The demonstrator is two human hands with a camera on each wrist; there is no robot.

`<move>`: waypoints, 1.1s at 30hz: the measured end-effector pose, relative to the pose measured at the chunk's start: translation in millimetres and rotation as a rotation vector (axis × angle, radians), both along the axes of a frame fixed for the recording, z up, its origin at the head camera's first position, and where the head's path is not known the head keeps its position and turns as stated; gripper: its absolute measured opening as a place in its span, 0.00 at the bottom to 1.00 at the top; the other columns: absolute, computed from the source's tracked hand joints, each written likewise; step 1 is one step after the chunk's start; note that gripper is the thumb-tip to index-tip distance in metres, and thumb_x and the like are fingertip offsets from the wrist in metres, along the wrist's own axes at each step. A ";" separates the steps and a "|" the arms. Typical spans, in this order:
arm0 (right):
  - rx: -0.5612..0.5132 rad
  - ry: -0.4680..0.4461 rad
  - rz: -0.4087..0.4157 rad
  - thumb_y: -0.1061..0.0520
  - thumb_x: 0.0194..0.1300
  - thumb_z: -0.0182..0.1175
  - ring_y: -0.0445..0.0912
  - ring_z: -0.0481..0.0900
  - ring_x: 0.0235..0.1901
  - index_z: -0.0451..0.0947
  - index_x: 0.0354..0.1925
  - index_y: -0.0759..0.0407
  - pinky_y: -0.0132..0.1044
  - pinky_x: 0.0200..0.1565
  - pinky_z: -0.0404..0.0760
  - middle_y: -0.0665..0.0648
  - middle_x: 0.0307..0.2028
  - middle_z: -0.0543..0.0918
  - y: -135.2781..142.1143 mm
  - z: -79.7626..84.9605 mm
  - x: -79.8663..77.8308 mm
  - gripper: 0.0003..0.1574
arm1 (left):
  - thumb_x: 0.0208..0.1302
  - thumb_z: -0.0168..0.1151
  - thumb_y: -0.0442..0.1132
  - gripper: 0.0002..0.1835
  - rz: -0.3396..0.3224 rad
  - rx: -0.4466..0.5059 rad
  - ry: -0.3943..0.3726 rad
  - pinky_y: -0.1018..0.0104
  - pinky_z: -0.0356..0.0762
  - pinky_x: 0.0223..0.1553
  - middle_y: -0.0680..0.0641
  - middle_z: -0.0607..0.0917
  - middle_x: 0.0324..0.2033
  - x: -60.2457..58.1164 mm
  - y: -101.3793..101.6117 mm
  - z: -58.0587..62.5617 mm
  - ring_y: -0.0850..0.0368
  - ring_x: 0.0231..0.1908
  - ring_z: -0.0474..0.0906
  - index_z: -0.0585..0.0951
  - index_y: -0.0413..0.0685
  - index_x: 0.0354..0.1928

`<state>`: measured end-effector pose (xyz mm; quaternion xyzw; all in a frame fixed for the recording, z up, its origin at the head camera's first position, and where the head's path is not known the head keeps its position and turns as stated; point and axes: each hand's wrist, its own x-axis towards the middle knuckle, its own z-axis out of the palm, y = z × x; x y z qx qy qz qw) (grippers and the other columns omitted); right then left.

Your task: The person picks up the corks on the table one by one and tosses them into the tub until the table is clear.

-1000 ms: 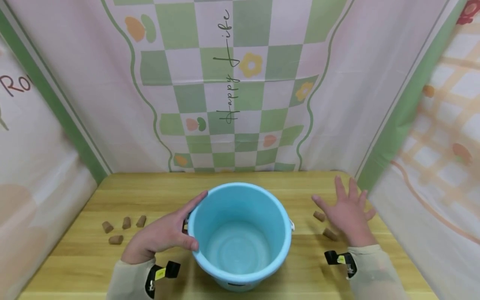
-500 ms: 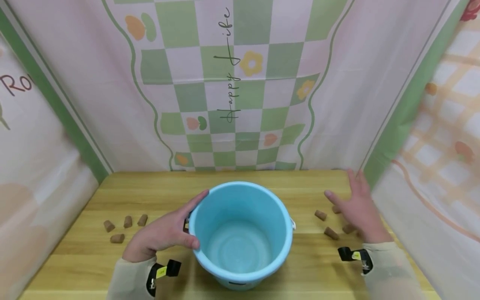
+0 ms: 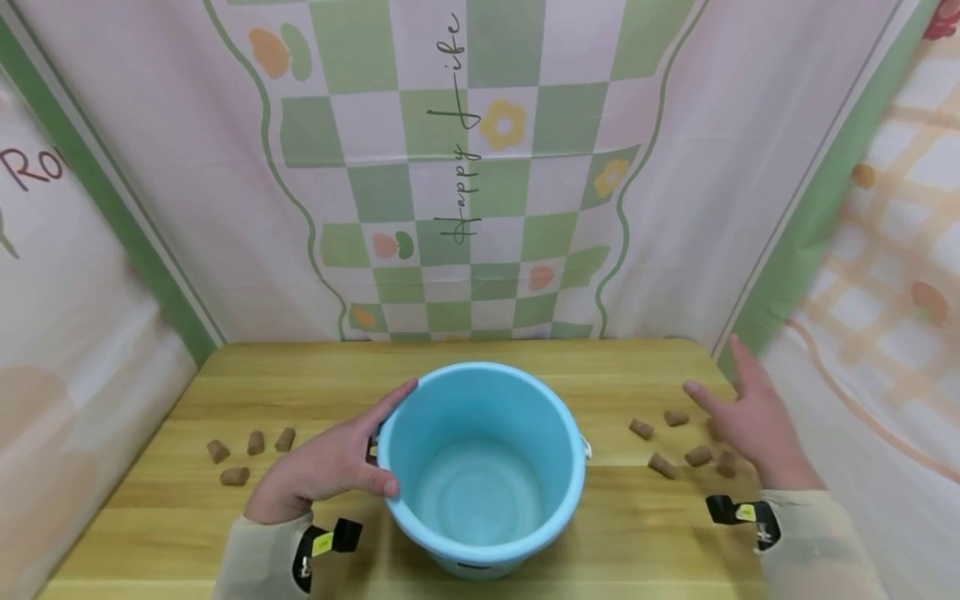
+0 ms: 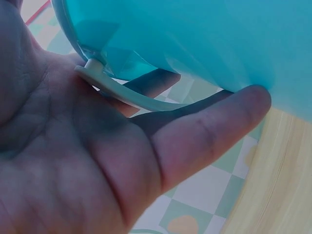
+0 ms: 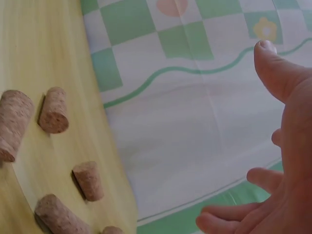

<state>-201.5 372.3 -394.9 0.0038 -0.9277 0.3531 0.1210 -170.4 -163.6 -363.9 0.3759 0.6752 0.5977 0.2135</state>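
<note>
Your left hand (image 3: 337, 458) is at the left side of the light-blue, round plastic bucket (image 3: 480, 467), which stands upright in the middle of the near part of the table, its mouth facing up. Thumb and forefinger are spread wide along the curve of the rim, the thumb at the near side; in the left wrist view the fingers reach out fairly straight and press against the outer wall, with the pale, curved plastic handle (image 4: 131, 95) running between hand and bucket.

Your right hand (image 3: 757, 425) hovers at the table's right end, its fingers extended and its thumb held well away from them. It partly covers one of the six visible short, brown cork stoppers (image 3: 698, 455) scattered there; the right wrist view shows its fingers apart from them. Four more matching brown corks (image 3: 256, 442) lie left of your left hand.

Both forearms come in from the near edge in pale beige sleeves (image 3: 258, 558), each wrist wearing a black camera mount (image 3: 346, 536) with a yellow label.

The table (image 3: 525, 354) has a yellowish wood-grain top. Behind it hangs a white cloth (image 3: 495, 183) with green checks, flowers and sideways "Happy Life" lettering; printed side curtains (image 3: 885, 333) edged in green flank the table.
</note>
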 end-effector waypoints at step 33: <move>-0.160 -0.064 0.027 0.41 0.71 0.46 0.43 0.75 0.47 0.26 0.69 0.28 0.70 0.48 0.57 0.63 0.70 0.49 54.0 -0.5 11.8 0.45 | 0.51 0.72 0.49 0.57 -0.012 0.023 -0.012 0.44 0.70 0.49 0.38 0.57 0.66 0.1 0.5 -0.4 0.36 0.59 0.62 0.41 0.64 0.73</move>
